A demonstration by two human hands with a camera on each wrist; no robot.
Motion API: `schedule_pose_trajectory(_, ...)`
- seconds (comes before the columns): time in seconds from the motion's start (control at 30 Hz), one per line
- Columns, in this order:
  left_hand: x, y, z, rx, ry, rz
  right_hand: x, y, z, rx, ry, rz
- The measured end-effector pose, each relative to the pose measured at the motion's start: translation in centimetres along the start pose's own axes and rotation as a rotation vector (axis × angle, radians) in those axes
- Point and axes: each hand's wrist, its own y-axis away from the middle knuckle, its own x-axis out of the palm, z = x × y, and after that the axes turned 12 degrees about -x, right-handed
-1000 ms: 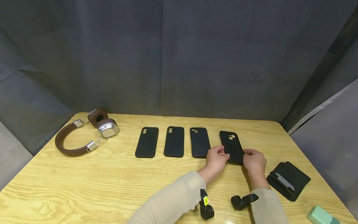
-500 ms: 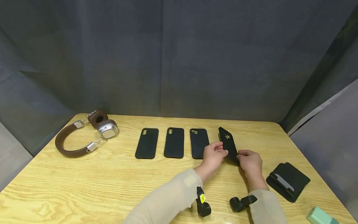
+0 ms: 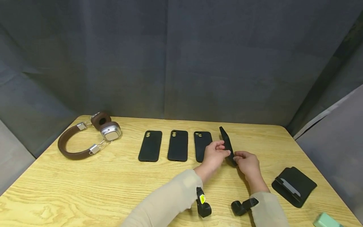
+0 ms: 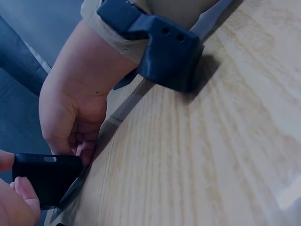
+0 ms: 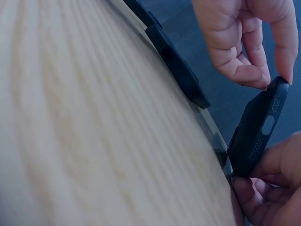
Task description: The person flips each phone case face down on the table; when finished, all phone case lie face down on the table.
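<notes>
A black phone case [image 3: 227, 143] is tipped up steeply onto one long edge, its outer side turned mostly from the head camera. My left hand [image 3: 213, 155] pinches the raised edge between thumb and fingers. My right hand [image 3: 248, 164] pinches the lower near corner, close over the table. In the right wrist view, the end of the case [image 5: 267, 127] shows a port opening between two groups of small holes. Just left of the tilted case, another black phone case [image 3: 202, 143] lies flat, its lower right part behind my left hand.
Two more black phone cases [image 3: 177, 145] lie flat further left in the row. Brown and silver headphones [image 3: 75, 154] rest at the left. A black card sleeve [image 3: 300, 183] and a mint-green block [image 3: 326, 220] lie at the right of the wooden table [image 3: 99, 192].
The phone case in both hands has gone from nearly flat, camera holes showing, to standing steeply on edge. Both hands have shifted slightly left with it.
</notes>
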Motion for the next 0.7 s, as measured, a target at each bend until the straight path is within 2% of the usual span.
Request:
schedule_pose_trajectory(0.3,-0.21,-0.13,-0.08,-0.003,0.002,0.013,0.12,-0.11,0.29,-0.032,0.079,0.032)
schedule_pose_trajectory(0.47,-0.13,-0.1,-0.13,-0.006,0.01,0.022,0.17,-0.49,0.19,-0.096,0.136,0.071)
schedule_pose_trajectory(0.7,0.14,-0.13,-0.35,-0.041,-0.022,0.028,0.18,-0.74,-0.04,-0.125,0.14,0.118)
